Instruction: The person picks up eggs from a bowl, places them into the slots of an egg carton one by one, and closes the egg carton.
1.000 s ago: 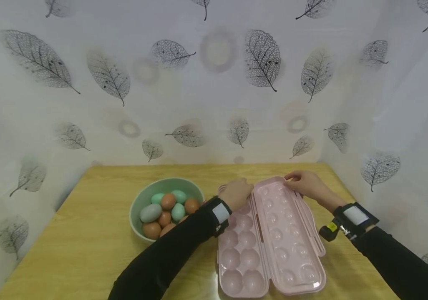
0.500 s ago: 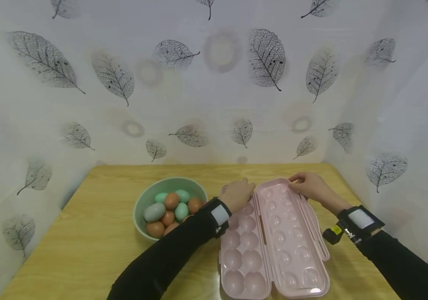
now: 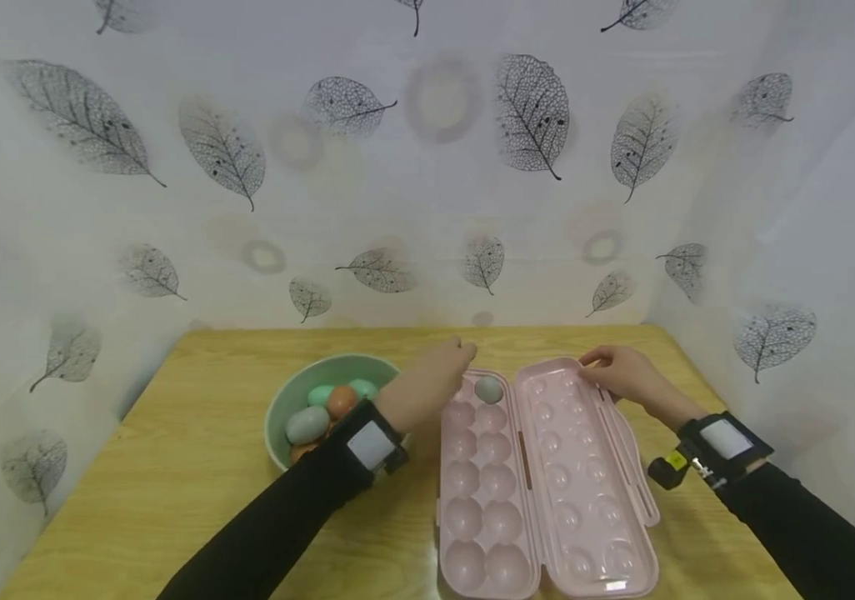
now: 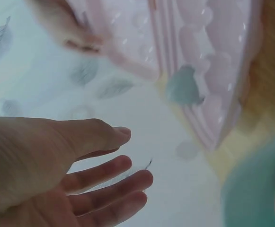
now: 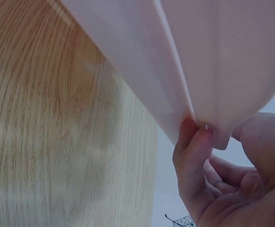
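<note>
A pink egg box lies open on the table, its lid folded out to the right. One grey-green egg sits in a far cup of the right row; the left wrist view shows the same egg there. Between the box and the egg bowl, my left hand is in the air with nothing in it, fingers relaxed and apart in its wrist view. My right hand pinches the lid's far right corner. In the right wrist view its fingertips are at the lid edge.
A green bowl left of the box holds several brown, green and grey eggs, partly hidden by my left arm. Behind the wooden table hangs a leaf-patterned white cloth.
My left hand has let go of the grey-green egg in the far cup and moved left toward the bowl. My right hand stays on the lid.
</note>
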The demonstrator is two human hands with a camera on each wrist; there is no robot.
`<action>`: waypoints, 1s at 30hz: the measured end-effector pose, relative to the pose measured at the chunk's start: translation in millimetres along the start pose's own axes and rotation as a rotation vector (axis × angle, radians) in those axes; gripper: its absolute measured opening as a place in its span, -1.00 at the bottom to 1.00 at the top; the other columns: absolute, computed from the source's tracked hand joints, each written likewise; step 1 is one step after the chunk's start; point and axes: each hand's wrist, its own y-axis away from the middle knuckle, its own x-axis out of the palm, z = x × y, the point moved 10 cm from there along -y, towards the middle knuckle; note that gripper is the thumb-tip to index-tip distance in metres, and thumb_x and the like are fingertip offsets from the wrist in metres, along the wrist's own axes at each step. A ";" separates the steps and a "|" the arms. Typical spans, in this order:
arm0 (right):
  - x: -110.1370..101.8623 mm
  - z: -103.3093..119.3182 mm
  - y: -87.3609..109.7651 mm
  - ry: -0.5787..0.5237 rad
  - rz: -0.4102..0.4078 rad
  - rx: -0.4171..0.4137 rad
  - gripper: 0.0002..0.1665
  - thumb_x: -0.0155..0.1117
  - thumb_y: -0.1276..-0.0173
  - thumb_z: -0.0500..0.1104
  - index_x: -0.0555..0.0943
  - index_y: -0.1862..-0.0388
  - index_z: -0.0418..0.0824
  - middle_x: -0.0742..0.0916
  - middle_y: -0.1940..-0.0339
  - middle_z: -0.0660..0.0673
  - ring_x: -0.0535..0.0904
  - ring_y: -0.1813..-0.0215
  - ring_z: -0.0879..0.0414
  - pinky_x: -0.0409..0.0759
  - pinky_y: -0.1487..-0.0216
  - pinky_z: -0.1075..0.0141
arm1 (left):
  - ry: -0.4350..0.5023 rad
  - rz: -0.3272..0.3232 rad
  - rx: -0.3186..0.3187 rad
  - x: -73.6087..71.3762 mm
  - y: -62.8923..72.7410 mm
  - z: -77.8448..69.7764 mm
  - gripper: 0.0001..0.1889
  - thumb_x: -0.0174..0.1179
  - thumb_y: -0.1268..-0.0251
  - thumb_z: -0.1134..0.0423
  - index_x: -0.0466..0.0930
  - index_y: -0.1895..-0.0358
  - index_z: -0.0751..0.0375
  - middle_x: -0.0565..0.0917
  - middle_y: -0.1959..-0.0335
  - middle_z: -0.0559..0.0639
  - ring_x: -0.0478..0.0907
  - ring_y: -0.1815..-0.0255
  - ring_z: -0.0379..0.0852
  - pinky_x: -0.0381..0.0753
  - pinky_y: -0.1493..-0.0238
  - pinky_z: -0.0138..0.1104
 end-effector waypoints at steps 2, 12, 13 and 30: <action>0.0 -0.1 0.8 0.002 -0.002 -0.002 -0.40 0.18 -0.48 -0.03 0.48 -0.30 -0.45 0.73 0.12 -0.32 0.68 0.31 0.09 0.70 0.30 0.27 | 0.018 -0.008 -0.027 -1.5 5.5 14.8 -0.74 0.13 -0.37 0.44 0.50 -0.08 0.25 0.63 0.19 0.10 0.59 0.26 -0.04 0.65 0.29 -0.30; -1.1 0.7 3.8 0.008 -0.026 -0.013 -0.42 0.20 -0.47 -0.06 0.51 -0.27 -0.47 0.75 0.18 -0.30 0.65 0.38 0.12 0.68 0.36 0.29 | 0.102 0.001 -0.210 -21.2 59.6 87.8 -0.82 0.10 -0.38 0.38 0.55 0.02 0.30 0.70 0.14 0.17 0.66 0.12 0.10 0.69 0.08 -0.08; -1.2 0.3 4.2 0.008 -0.026 -0.011 -0.42 0.20 -0.47 -0.06 0.51 -0.27 -0.47 0.75 0.18 -0.30 0.65 0.38 0.12 0.68 0.36 0.29 | 0.108 0.011 -0.221 -19.9 64.0 92.4 -0.81 0.09 -0.39 0.36 0.56 0.01 0.30 0.69 0.14 0.17 0.65 0.10 0.10 0.69 0.05 -0.07; -1.0 -0.7 8.0 0.027 -0.035 0.010 -0.44 0.20 -0.46 -0.08 0.52 -0.25 -0.47 0.74 0.19 -0.30 0.63 0.42 0.10 0.66 0.38 0.26 | -0.036 0.085 -0.258 5.6 110.9 117.2 -0.85 0.23 -0.36 0.28 0.56 0.07 0.17 0.59 0.31 0.05 0.58 0.26 -0.02 0.64 0.24 -0.14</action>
